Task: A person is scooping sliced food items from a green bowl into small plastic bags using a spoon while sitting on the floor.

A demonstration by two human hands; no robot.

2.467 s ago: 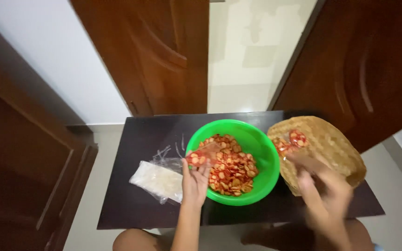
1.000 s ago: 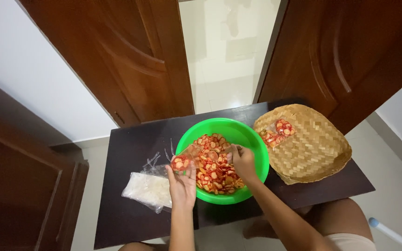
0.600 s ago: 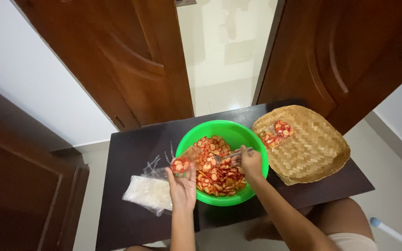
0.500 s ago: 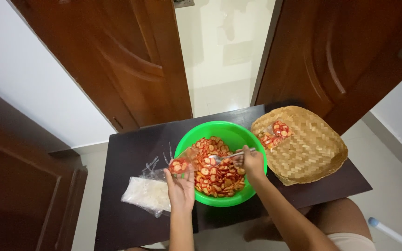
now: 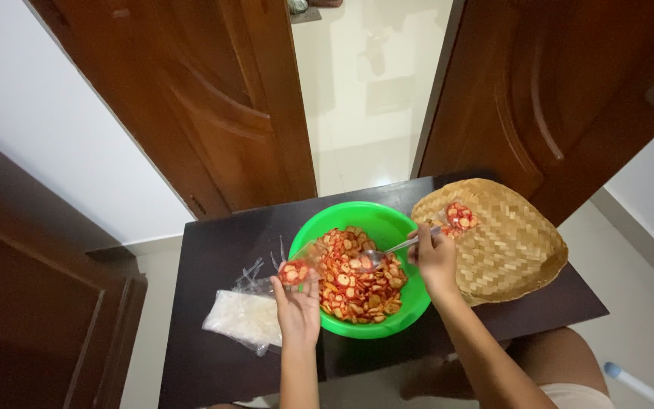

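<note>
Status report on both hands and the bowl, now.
Left hand holds small filled bag. Right hand holds spoon over chips in green bowl. Nothing obstructing.

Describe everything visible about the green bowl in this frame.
The green bowl is round, smooth and bright, plastic by its look. It stands upright on the dark table, between a clear plastic bag and a woven tray, which seems to meet its rim. Red and pale snack slices fill it. The right hand dips a spoon in; the left hand holds a small packet at its edge.

Spoon (image 5: 391, 248) over chips (image 5: 357, 276) (green bowl (image 5: 319, 227))
</note>
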